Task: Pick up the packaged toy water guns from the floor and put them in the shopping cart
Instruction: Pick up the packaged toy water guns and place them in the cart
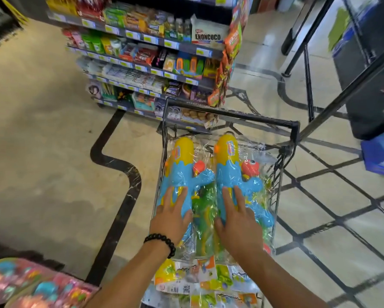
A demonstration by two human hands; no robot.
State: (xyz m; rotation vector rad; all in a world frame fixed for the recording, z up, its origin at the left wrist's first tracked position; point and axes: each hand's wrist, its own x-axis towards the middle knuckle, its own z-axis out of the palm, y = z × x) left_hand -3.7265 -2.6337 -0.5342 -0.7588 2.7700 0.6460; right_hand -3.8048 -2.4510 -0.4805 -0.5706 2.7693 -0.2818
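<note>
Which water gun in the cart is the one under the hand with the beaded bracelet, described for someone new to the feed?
Find the black wire shopping cart in front of the snack shelves. Two blue-and-yellow packaged water guns lie side by side on top. Yours is the left water gun, against the cart's left wall, with the left hand and its black beaded bracelet on it; the right water gun is under the bare-wristed right hand.

Glossy, crinkled clear plastic wraps the smooth plastic water guns (pixel 208 172) under my fingers (pixel 175 196); black metal wire cart (pixel 231 114); polished floor (pixel 42 152).

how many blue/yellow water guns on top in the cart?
2. Left gun under the left hand, right gun under the right hand. More packs lie beneath, partly hidden.
</note>
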